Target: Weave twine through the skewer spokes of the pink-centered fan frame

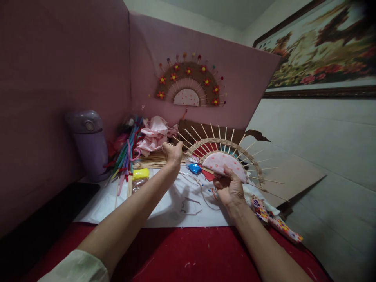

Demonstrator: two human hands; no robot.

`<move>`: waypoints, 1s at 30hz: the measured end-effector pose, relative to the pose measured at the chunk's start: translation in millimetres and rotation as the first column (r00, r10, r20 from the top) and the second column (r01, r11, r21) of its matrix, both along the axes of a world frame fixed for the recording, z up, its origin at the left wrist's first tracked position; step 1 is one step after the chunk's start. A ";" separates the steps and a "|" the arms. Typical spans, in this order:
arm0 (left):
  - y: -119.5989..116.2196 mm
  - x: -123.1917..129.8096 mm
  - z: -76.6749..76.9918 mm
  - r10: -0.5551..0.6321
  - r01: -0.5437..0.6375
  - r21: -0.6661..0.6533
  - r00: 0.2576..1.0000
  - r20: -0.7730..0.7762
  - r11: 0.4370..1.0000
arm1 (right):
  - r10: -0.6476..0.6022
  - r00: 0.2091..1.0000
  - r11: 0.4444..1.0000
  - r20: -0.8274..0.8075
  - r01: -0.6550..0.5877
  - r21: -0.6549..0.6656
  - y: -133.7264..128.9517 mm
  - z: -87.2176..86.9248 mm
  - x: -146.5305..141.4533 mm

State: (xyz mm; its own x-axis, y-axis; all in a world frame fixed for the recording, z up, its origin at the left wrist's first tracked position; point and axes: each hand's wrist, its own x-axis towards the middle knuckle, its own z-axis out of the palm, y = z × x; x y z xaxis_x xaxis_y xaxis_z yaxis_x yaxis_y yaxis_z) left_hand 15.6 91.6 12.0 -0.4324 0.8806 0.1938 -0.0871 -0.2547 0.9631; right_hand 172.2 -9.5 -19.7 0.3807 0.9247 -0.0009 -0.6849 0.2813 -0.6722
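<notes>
A half-round fan frame point(223, 140) of thin wooden sticks is held up over the table. A band of brown twine is woven through its sticks, and a white half-disc point(225, 161) with pink dots forms its base. My right hand point(230, 186) is closed on the lower edge of that half-disc, thumb in front. At the frame's left end, my left hand point(174, 152) is pinched closed beside the stick tips. Whether it grips a stick or the twine is hidden by the fingers. A loose cord point(202, 192) lies on the white sheet below.
A finished fan point(188, 80) with flowers is fixed to the pink board behind. A purple bottle point(89, 145), coloured pipe cleaners point(127, 150), crumpled pink paper point(155, 133), a yellow packet point(141, 174) and a blue packet point(194, 168) surround the white sheet point(164, 219). Patterned material point(276, 219) lies right.
</notes>
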 end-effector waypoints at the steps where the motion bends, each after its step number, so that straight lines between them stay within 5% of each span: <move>1: -1.0 0.0 1.4 0.064 -0.064 0.003 0.997 -0.046 0.998 | -0.002 1.000 1.000 -0.007 0.002 0.003 0.1 0.3 0.3; 5: -8.4 0.1 6.9 0.241 -0.232 0.066 0.945 -0.223 0.970 | -0.009 1.000 1.000 -0.010 0.009 0.016 0.6 0.5 1.5; 11: -22.5 2.5 9.4 0.363 -0.213 0.346 0.812 -0.457 0.914 | -0.006 1.000 1.000 0.004 0.006 -0.006 0.1 -0.2 0.6; 16: -39.4 9.3 11.4 0.444 0.126 0.642 0.622 -0.645 0.757 | -0.003 1.000 1.000 -0.017 0.003 -0.012 0.0 -0.9 -3.6; 20: -53.7 17.5 13.1 0.391 0.453 0.599 0.473 -0.789 0.660 | 0.034 0.999 0.999 -0.019 -0.034 -0.017 -0.6 -0.1 -6.3; 23: -56.6 20.9 11.5 0.317 0.518 0.514 0.424 -0.848 0.683 | 0.038 0.999 0.999 0.001 -0.038 -0.031 -2.0 1.5 -7.6; 30: -44.7 17.7 2.1 0.272 0.470 0.462 0.416 -0.867 0.753 | 0.022 1.000 0.997 -0.007 -0.022 -0.069 -5.2 2.4 -11.0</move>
